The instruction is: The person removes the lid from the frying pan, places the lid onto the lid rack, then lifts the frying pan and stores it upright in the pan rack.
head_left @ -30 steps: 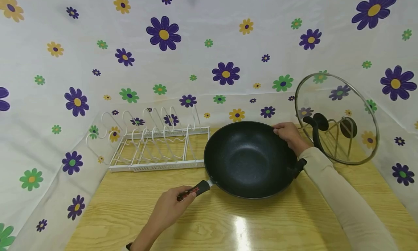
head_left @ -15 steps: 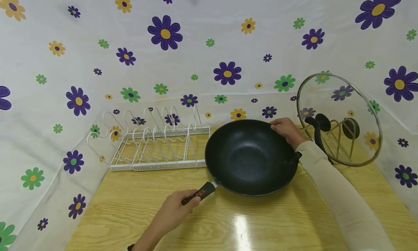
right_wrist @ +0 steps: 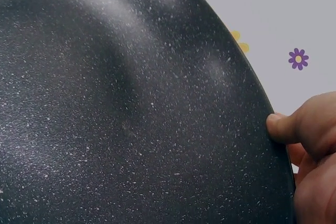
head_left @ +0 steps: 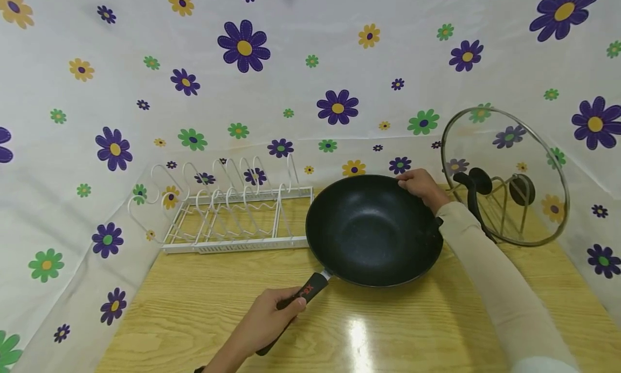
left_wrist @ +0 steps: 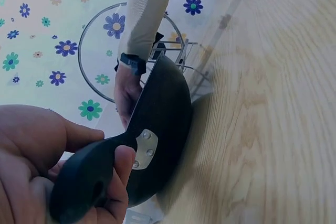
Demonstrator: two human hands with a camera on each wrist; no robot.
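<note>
In the head view, a black wok (head_left: 371,230) lies tilted toward me on the wooden table, its bowl facing up. My left hand (head_left: 264,319) grips its long black handle (head_left: 314,288) at the near left. In the left wrist view, fingers and thumb wrap this handle, and a riveted metal bracket (left_wrist: 146,149) joins it to the wok. My right hand (head_left: 423,186) pinches the far right part of the rim, thumb on the inner side, as the right wrist view shows. The short second handle (head_left: 439,222) is mostly hidden by my right forearm.
A white wire dish rack (head_left: 242,246) stands behind on the left, close to the wok's rim. At the back right, a large glass lid (head_left: 504,141) leans upright on a metal stand (head_left: 502,211) with black discs. Flowered cloth hangs behind the wooden table (head_left: 204,292).
The wok has turned a little counterclockwise, its long handle swinging toward me. My right hand has shifted slightly left and away with the rim. More of the handle's end now shows below my left hand.
</note>
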